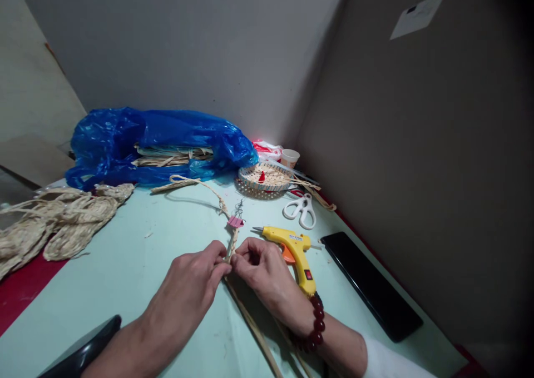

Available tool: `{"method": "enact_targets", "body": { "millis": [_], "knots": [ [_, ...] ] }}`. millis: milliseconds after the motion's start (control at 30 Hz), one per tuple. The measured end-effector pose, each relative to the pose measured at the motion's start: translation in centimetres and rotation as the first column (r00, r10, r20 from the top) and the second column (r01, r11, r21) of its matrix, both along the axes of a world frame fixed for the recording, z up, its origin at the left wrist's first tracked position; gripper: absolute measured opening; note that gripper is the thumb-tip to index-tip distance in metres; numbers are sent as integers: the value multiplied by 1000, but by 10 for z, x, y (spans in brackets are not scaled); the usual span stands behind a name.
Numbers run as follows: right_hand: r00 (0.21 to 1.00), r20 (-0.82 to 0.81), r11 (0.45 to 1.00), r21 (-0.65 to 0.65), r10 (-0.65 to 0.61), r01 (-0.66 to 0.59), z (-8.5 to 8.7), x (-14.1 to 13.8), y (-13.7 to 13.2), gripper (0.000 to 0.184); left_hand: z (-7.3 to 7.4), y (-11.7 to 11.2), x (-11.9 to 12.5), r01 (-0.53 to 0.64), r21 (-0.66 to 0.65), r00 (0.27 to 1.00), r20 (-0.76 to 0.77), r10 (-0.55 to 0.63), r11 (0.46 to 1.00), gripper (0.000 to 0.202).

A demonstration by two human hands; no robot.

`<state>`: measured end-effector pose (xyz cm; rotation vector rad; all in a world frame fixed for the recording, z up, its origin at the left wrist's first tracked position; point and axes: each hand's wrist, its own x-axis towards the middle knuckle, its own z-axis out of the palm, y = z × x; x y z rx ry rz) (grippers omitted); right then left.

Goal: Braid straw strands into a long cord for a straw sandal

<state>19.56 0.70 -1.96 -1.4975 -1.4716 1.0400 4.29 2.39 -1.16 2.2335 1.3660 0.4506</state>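
Right hand (267, 272), braid (234, 239), illegible glue-gun label (296, 238)

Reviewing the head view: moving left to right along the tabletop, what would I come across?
Pale braided coils → left hand → pink clip → yellow glue gun → flat black object.

Single view, taken from the wearer's head. Scene is looked at from above and behind the left hand (181, 289) and right hand (267, 275), forward and down over the table (137, 228). Both hands are seen close, below frame centre. Table is viewed obliquely; back wall (200, 44) is taken in above, side wall (438, 144) along the right.
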Motion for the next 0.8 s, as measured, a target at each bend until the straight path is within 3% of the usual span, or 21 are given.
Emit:
{"method": "enact_targets", "body": {
  "millis": [100,200,300,367,433,500,567,600,667,733,800],
  "knots": [
    [998,58,999,46,0,-2,-1,0,-1,15,4,3,-3,-4,9,1000,-30,5,1000,24],
    [993,117,995,96,4,-15,0,-1,-2,16,6,7,-3,-47,-190,987,145,76,981,28],
    [988,152,990,139,-9,-13,-1,-1,-4,16,6,3,3,-63,-424,929,307,209,904,27],
    [991,131,992,128,-2,-15,-3,-1,-5,17,5,-7,8,-89,-459,913,317,256,884,27],
    [997,74,995,95,21,-28,-5,1,-5,18,1,-18,10,-94,-335,945,267,190,938,26],
    [999,4,998,52,43,-43,-4,4,-4,17,-6,-28,9,-33,-100,982,180,50,994,24],
    [995,-75,998,2,61,-61,-2,7,-2,17,-17,-35,7,81,149,995,51,-89,986,24],
    [991,-111,997,-19,68,-71,-1,9,-1,16,-23,-38,6,147,267,989,-34,-143,952,26],
    [980,-180,994,-45,87,-96,2,11,0,17,-32,-43,5,280,471,952,-250,-178,837,36],
    [965,-243,990,-67,102,-121,4,12,1,17,-35,-48,7,384,572,889,-440,-124,725,47],
    [948,-300,985,-92,109,-143,4,12,0,17,-33,-52,11,441,592,828,-559,-51,674,52]
  ]
}}
